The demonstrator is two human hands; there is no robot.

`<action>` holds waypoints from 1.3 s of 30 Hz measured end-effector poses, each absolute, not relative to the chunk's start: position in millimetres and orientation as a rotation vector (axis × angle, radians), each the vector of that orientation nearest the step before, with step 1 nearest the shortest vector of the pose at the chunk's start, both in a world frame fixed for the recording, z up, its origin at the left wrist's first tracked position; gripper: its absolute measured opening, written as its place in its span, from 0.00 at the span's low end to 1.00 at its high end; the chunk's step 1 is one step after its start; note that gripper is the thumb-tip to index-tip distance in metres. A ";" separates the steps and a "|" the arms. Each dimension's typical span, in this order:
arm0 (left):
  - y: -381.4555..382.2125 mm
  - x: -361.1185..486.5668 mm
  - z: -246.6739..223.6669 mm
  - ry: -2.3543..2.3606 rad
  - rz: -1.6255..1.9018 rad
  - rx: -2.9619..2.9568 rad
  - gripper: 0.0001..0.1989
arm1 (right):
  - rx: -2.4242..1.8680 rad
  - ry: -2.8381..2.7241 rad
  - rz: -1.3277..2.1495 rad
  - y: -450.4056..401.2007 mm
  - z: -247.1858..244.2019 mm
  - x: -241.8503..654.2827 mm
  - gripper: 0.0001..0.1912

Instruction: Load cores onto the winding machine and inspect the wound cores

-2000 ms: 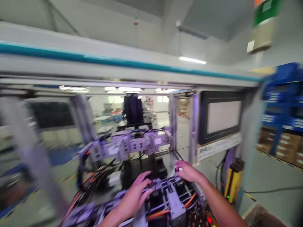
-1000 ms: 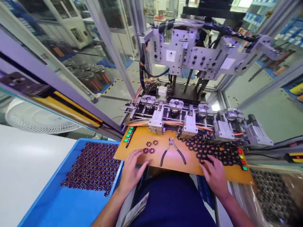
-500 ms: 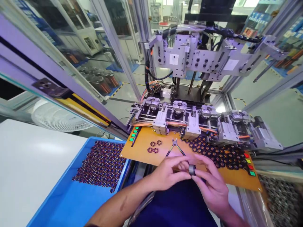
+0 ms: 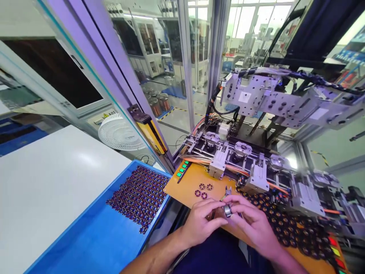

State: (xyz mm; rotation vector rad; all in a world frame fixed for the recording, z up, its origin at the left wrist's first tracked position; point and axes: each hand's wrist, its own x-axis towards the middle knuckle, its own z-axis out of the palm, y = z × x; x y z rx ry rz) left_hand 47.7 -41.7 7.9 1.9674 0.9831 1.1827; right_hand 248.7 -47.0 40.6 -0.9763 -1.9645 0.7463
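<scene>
Four-holder machine bed (image 4: 258, 179): ahead of both hands, running off past the right one. Not touched by either.
White table (image 4: 71, 160): well left of the left hand.
Blue tray (image 4: 94, 236): left of the left hand, over the gap beside the board.
Orange board (image 4: 182, 186): starts ahead-left of the left hand, passes beyond the fingertips, carries on right of the right hand.
Packed parts (image 4: 139, 196): close rows in the tray, left of and a bit ahead of the left hand.
Dark ring pile (image 4: 285, 224): on the board, ahead-right of the right hand, near the knuckles. I'd keep that wrist lifted so nothing gets swept.
Right hand (image 4: 253, 226): pinching a ring, fingers against thumb. Light, even squeeze should do; hard pressure could make it slip.
Left hand (image 4: 203, 222): fingers curled, index tip at the same ring, thumb below. Gripping or just steadying, can't tell. Best used as the second support when turning the piece.
Cutters (image 4: 228, 191): just beyond the fingertips, handles partly hidden by the hands. Mind the points.
Four small rings (image 4: 202, 186): loose square on the board, just ahead of the left hand, not touched.
Held ring (image 4: 227, 211): between both hands' fingertips, silvery outer wall, tilted. Hold by that wall, turn slowly, keep it low in case it drops. Fine detail too small to read.
</scene>
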 end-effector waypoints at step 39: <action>3.3 6.4 -114.2 1.666 1.280 1.954 0.17 | -1.286 -2.752 -0.117 240.8 49.0 195.0 0.08</action>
